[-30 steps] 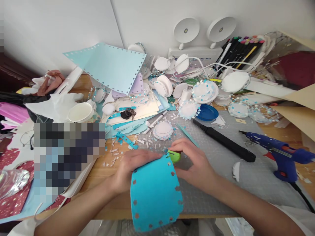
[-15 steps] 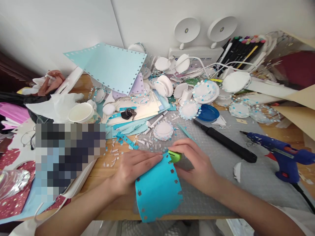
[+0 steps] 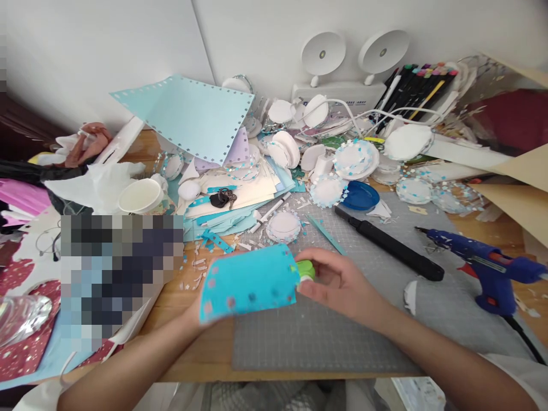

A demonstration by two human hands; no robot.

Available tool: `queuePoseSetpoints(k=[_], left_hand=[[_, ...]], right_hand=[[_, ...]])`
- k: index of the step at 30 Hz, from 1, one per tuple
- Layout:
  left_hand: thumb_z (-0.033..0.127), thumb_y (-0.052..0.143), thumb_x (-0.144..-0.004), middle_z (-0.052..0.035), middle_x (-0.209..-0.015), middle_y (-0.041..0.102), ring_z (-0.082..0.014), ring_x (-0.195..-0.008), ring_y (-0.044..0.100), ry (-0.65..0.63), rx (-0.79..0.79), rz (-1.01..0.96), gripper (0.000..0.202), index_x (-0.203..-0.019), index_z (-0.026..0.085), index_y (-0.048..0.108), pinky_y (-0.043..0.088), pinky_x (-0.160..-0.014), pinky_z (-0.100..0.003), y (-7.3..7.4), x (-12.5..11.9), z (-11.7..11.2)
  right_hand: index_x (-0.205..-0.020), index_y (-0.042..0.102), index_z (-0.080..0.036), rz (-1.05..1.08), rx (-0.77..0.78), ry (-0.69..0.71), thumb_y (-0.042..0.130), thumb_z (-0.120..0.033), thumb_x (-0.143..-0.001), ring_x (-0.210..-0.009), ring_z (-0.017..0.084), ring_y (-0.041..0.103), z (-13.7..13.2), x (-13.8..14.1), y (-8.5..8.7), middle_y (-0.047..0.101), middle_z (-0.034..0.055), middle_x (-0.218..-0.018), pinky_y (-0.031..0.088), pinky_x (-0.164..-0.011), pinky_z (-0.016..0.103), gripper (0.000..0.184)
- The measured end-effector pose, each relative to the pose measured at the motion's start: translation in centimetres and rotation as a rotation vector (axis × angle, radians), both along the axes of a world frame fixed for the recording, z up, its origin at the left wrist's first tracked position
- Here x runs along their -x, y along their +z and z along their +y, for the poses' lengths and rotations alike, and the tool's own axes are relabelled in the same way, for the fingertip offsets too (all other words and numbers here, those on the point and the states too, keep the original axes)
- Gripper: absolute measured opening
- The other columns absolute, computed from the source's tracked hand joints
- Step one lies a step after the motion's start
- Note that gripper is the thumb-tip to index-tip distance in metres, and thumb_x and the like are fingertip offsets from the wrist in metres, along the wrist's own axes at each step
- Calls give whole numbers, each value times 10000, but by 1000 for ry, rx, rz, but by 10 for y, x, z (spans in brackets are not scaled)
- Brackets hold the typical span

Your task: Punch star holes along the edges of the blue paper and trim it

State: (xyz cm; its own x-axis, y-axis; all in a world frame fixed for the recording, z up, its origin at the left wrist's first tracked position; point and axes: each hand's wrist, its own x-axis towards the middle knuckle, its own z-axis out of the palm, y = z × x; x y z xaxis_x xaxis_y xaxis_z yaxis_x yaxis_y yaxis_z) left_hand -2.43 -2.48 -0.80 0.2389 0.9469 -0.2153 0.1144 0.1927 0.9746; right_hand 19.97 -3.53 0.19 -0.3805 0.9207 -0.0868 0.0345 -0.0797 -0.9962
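Observation:
My left hand (image 3: 194,311) holds a bright blue paper sheet (image 3: 250,279) with small punched holes along its edges; the sheet hides most of the fingers. My right hand (image 3: 338,282) grips a small green paper punch (image 3: 305,269) that sits against the sheet's right edge. Both hands are above the grey cutting mat (image 3: 334,337) near the table's front edge.
A blue glue gun (image 3: 483,265) lies at the right, and a black tool (image 3: 389,244) lies across the mat. Behind are white paper discs (image 3: 357,160), a blue lid (image 3: 360,196), a paper cup (image 3: 141,196), a large pale blue punched sheet (image 3: 192,117), markers (image 3: 417,85) and paper scraps.
The blue sheet has been turned from hanging down over the table edge to lying sideways, stretched to the left. The punch stays at its right edge in my right hand.

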Motion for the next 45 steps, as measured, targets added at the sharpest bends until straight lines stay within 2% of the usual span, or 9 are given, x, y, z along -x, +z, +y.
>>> queuePoseSetpoints(k=[3, 7, 11, 14, 21, 27, 33, 37, 45], left_hand=[[385, 731, -737, -89, -1023, 736, -279, -814, 716, -17, 171, -108, 408, -1070, 163, 649, 600, -662, -372, 6, -9, -1], [381, 754, -719, -127, -1112, 702, -287, -864, 711, -7, 274, -206, 514, -1135, 128, 590, 599, -663, -343, 10, -16, 1], [376, 749, -726, -106, -1025, 732, -259, -812, 717, -1, 251, -176, 428, -1045, 125, 613, 597, -655, -321, 9, -16, 1], [366, 761, -713, -84, -938, 748, -246, -767, 716, 11, 220, -122, 391, -984, 126, 615, 597, -653, -322, 8, -16, 1], [346, 772, -706, -86, -1015, 737, -251, -816, 715, 21, 236, -170, 433, -1049, 137, 609, 599, -686, -329, 8, -18, 1], [349, 747, -728, -72, -1046, 732, -244, -870, 712, -50, 184, -176, 396, -1043, 154, 606, 600, -724, -323, 8, -21, -1], [358, 690, -777, -39, -955, 750, -240, -824, 710, -56, 36, -7, 252, -945, 170, 672, 597, -706, -327, 1, -18, -3], [304, 689, -773, -23, -867, 754, -239, -800, 703, -107, -71, 83, 135, -816, 176, 697, 592, -708, -320, -3, -15, -3], [336, 665, -807, -65, -1136, 694, -249, -971, 678, -60, 12, -82, 352, -1105, 161, 601, 568, -842, -349, 3, -24, -3]], right_hand=[[-877, 551, -195, 144, 242, 60, 639, -491, -796, -566, 118, 542, 0, 2, -1, 554, -26, -646, 434, -530, 251, 320], [-890, 508, -176, 246, 381, 124, 541, -521, -866, -590, 124, 600, 0, 3, -3, 631, 14, -695, 453, -566, 269, 347], [-902, 446, -191, 238, 355, 167, 478, -521, -906, -617, 123, 612, -2, 4, -3, 653, 18, -720, 451, -588, 266, 331], [-955, 437, -201, 68, 252, 142, 492, -498, -908, -646, 124, 595, -4, 4, -2, 619, -12, -700, 442, -616, 262, 306], [-1017, 408, -217, -251, -22, 115, 511, -435, -909, -574, 109, 446, -9, 3, -5, 442, -53, -677, 339, -512, 238, 264], [-956, 442, -221, -12, 162, 167, 541, -435, -887, -640, 111, 495, -8, 7, -3, 474, -39, -726, 414, -549, 224, 246], [-973, 540, -212, 104, 221, -2, 730, -374, -727, -739, 140, 573, -6, 11, -14, 564, -7, -816, 505, -659, 269, 351], [-931, 575, -201, 139, 320, -22, 799, -311, -629, -787, 167, 618, -5, 11, -15, 630, 15, -860, 529, -711, 310, 391], [-952, 623, -205, 189, 307, -103, 843, -282, -554, -783, 158, 632, -5, 14, -20, 647, 9, -863, 553, -735, 302, 461]])
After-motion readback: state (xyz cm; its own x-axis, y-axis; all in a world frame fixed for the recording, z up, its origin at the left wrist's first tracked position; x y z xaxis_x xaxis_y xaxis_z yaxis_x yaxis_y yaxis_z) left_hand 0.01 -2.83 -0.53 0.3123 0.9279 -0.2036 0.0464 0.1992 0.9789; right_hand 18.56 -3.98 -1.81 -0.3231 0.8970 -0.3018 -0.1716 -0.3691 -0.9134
